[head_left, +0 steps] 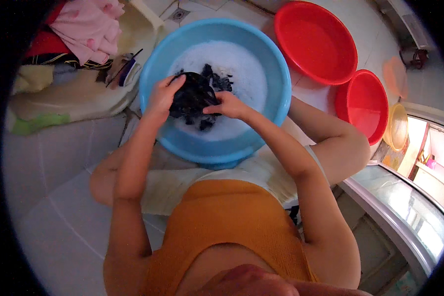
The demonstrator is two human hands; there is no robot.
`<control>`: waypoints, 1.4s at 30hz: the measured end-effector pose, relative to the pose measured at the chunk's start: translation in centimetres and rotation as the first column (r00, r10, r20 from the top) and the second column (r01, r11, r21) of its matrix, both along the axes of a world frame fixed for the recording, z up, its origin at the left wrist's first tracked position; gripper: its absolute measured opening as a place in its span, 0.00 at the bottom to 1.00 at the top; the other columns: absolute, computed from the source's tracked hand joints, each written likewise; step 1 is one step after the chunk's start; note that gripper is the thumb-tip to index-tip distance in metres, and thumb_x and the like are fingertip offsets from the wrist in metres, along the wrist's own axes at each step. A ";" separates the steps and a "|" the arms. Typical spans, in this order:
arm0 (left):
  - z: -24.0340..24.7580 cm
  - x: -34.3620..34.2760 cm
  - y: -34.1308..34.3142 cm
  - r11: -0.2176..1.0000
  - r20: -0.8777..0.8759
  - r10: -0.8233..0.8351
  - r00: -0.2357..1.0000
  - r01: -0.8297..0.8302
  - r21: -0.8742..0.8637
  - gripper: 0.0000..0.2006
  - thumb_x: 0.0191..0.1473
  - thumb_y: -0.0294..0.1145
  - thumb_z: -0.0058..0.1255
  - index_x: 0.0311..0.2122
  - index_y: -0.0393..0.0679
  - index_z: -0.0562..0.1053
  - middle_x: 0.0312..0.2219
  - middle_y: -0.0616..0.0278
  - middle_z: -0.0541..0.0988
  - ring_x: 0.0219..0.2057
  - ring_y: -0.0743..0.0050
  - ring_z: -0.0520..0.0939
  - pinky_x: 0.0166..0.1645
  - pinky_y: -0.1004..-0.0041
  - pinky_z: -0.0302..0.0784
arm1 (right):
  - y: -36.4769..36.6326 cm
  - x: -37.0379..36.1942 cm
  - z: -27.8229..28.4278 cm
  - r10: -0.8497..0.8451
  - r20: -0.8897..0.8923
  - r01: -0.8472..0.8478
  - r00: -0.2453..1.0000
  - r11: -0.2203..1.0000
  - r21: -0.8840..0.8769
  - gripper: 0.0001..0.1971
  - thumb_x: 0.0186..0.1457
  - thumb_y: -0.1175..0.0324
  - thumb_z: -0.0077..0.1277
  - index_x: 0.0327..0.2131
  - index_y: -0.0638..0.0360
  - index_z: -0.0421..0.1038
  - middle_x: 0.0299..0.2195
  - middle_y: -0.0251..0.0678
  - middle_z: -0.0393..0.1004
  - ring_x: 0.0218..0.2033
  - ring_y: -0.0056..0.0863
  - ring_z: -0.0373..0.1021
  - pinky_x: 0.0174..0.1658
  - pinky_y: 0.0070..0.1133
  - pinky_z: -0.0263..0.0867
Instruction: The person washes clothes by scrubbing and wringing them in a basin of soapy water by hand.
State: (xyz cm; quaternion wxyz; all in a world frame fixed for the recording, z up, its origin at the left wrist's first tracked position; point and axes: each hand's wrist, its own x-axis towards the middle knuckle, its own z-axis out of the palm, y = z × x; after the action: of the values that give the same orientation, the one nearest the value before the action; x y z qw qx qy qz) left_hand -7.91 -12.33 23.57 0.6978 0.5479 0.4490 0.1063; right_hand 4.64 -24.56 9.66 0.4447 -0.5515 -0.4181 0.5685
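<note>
Left hand (162,97) grasps the upper left edge of a black cloth (190,98), thumb laid over the fabric; the right hand (229,105) grips its right edge between thumb and fingers. The cloth is held bunched over the left half of a round blue basin (277,101), whose water is covered by white suds (254,79). Further dark fabric (217,78) lies among the suds just beyond the hands; whether it joins the held cloth cannot be told. The basin stands on a tiled floor between the person's bent legs. Beyond it to the right are a large red basin (315,42), a smaller red basin (362,106) and a yellow basin (397,127). At the upper left, a pink cloth (86,27) lies piled with other fabrics.
</note>
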 end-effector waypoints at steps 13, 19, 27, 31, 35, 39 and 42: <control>5.3 -1.9 0.3 0.987 0.057 -0.059 0.997 0.050 0.152 0.12 0.49 0.30 0.46 0.36 0.33 0.71 0.30 0.64 0.75 0.30 0.81 0.75 0.37 0.81 0.68 | -0.6 -1.4 0.8 -0.395 0.285 0.163 0.874 0.788 0.593 0.09 0.37 0.73 0.54 0.27 0.65 0.69 0.36 0.39 0.64 0.28 0.30 0.66 0.33 0.24 0.61; 4.4 -2.9 0.2 0.980 0.080 0.017 0.997 -0.033 0.198 0.11 0.48 0.29 0.46 0.36 0.34 0.71 0.30 0.64 0.75 0.31 0.81 0.74 0.37 0.82 0.67 | -2.9 -2.1 2.8 -0.291 0.399 0.092 0.870 0.889 0.448 0.07 0.37 0.77 0.50 0.25 0.68 0.68 0.48 0.38 0.58 0.35 0.36 0.65 0.35 0.24 0.64; 3.8 -3.7 -0.4 0.925 -0.006 -0.173 0.985 0.164 0.343 0.09 0.49 0.26 0.43 0.36 0.37 0.72 0.29 0.67 0.74 0.30 0.83 0.73 0.37 0.83 0.67 | -1.9 -2.6 2.9 -0.141 0.450 -0.108 0.882 0.869 0.482 0.15 0.38 0.76 0.47 0.35 0.65 0.64 0.47 0.43 0.58 0.42 0.44 0.62 0.43 0.29 0.61; 4.6 -4.7 0.5 0.871 -0.003 -0.207 0.978 0.186 0.455 0.08 0.50 0.26 0.43 0.36 0.38 0.70 0.30 0.68 0.74 0.31 0.84 0.72 0.38 0.83 0.66 | -2.4 -2.2 2.7 -0.322 0.385 0.073 0.865 0.840 0.537 0.15 0.39 0.76 0.47 0.35 0.65 0.63 0.46 0.44 0.59 0.42 0.44 0.62 0.43 0.29 0.61; 3.8 -5.7 1.0 0.912 -0.039 -0.150 0.988 0.154 0.379 0.09 0.50 0.27 0.42 0.36 0.37 0.70 0.30 0.68 0.73 0.32 0.84 0.72 0.38 0.83 0.66 | -2.8 -1.9 3.3 -0.452 0.368 0.173 0.812 0.790 0.588 0.15 0.38 0.78 0.47 0.35 0.64 0.62 0.38 0.44 0.61 0.33 0.41 0.63 0.33 0.27 0.62; 3.8 -4.8 0.5 0.947 -0.044 -0.083 0.996 0.092 0.306 0.10 0.52 0.28 0.41 0.38 0.37 0.69 0.31 0.67 0.73 0.32 0.84 0.72 0.39 0.83 0.66 | -2.9 -1.2 3.5 -0.502 0.435 0.119 0.747 0.745 0.656 0.15 0.37 0.80 0.48 0.34 0.63 0.61 0.32 0.43 0.61 0.31 0.41 0.62 0.33 0.27 0.61; 3.9 -5.3 1.2 0.923 -0.052 -0.090 0.995 0.103 0.372 0.10 0.52 0.28 0.40 0.39 0.36 0.69 0.31 0.67 0.73 0.33 0.84 0.72 0.39 0.83 0.66 | -3.3 0.3 4.1 -0.499 0.438 0.070 0.748 0.715 0.696 0.18 0.36 0.80 0.49 0.36 0.62 0.61 0.30 0.42 0.62 0.32 0.41 0.62 0.34 0.27 0.61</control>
State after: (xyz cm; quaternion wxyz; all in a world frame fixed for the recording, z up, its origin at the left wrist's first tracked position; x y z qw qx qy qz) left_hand -13.23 -11.17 27.47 0.5775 0.6939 0.4045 0.1461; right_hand 4.98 -27.86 13.78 0.5360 -0.5764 -0.6076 0.1063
